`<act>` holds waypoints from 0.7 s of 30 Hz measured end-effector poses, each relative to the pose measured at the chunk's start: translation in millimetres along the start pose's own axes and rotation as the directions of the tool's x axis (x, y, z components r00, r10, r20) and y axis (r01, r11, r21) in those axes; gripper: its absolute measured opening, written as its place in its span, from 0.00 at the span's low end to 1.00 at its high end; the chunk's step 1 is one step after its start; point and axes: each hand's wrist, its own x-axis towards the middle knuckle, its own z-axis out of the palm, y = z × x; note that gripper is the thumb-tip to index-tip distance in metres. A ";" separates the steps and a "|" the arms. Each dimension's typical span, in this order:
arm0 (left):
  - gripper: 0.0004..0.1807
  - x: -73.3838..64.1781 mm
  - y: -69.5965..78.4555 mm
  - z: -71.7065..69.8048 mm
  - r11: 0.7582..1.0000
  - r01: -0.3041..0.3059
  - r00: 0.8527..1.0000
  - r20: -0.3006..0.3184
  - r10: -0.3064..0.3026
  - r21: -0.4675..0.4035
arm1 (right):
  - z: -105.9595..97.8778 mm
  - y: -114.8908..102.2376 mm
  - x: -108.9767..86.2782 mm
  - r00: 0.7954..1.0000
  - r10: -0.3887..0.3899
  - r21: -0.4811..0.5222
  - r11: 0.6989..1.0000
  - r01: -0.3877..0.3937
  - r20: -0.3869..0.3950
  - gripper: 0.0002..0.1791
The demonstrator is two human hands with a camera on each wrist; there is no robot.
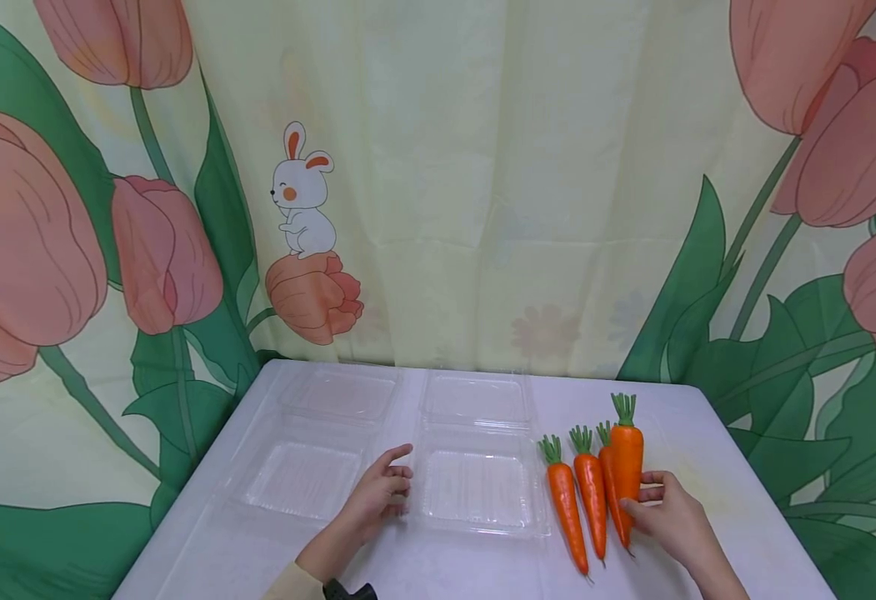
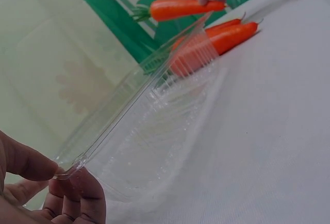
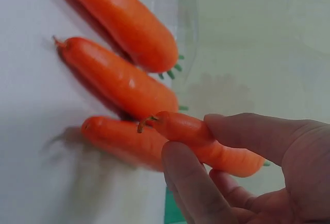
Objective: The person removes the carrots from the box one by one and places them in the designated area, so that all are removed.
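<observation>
My right hand (image 1: 672,518) pinches a plump orange carrot (image 1: 628,458) with a green top near its tapered lower end. It is lifted off the table, as the right wrist view shows. Three more carrots (image 1: 568,517) lie side by side just left of it; the nearest one is partly covered by the held carrot in the head view. A clear plastic clamshell box (image 1: 475,492) lies with its lid (image 1: 475,400) folded back. At the box's left edge, the thumb and fingers of my left hand (image 1: 379,498) pinch its rim, seen close in the left wrist view.
A second clear clamshell box (image 1: 302,479) lies spread out on the left, its lid (image 1: 340,394) toward the back. Both boxes rest on a white-covered table (image 1: 438,567). Behind the table hangs a curtain (image 1: 438,167) printed with tulips and a rabbit.
</observation>
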 end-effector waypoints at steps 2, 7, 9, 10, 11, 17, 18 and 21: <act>0.35 -0.5 0.4 0.1 1.000 -0.003 1.000 -0.004 0.003 0.003 | -2.7 5.5 1.0 1.000 0.004 -0.013 1.000 -0.004 -0.008 0.39; 0.35 -1.5 1.7 0.2 1.000 -0.005 1.000 -0.006 0.005 0.003 | -6.0 19.3 4.3 1.000 0.019 -0.048 0.999 -0.020 -0.016 0.39; 0.35 -1.8 1.7 0.3 1.000 -0.001 1.000 -0.009 0.001 0.003 | -6.6 24.7 6.4 0.999 0.031 -0.052 0.998 -0.032 -0.014 0.39; 0.35 -1.9 1.6 0.4 1.000 0.001 1.000 -0.012 -0.001 0.003 | -6.9 27.2 7.5 0.999 0.037 -0.055 0.998 -0.037 -0.013 0.39; 0.35 -1.8 1.5 0.6 1.000 0.003 1.000 -0.015 -0.002 0.005 | -7.2 29.4 8.7 0.999 0.043 -0.056 0.997 -0.044 -0.011 0.38; 0.35 -0.8 -0.5 1.6 1.000 0.009 1.000 -0.028 -0.009 0.012 | -8.6 40.5 17.2 0.998 0.070 -0.062 0.996 -0.069 0.007 0.37; 0.35 -0.6 -0.7 1.6 1.000 0.009 1.000 -0.028 -0.009 0.013 | -8.9 42.1 18.6 0.997 0.073 -0.063 0.995 -0.073 0.010 0.36; 0.35 -0.3 -1.0 1.5 1.000 0.006 1.000 -0.025 -0.006 0.017 | -9.9 45.9 22.3 0.997 0.081 -0.071 0.994 -0.080 0.018 0.35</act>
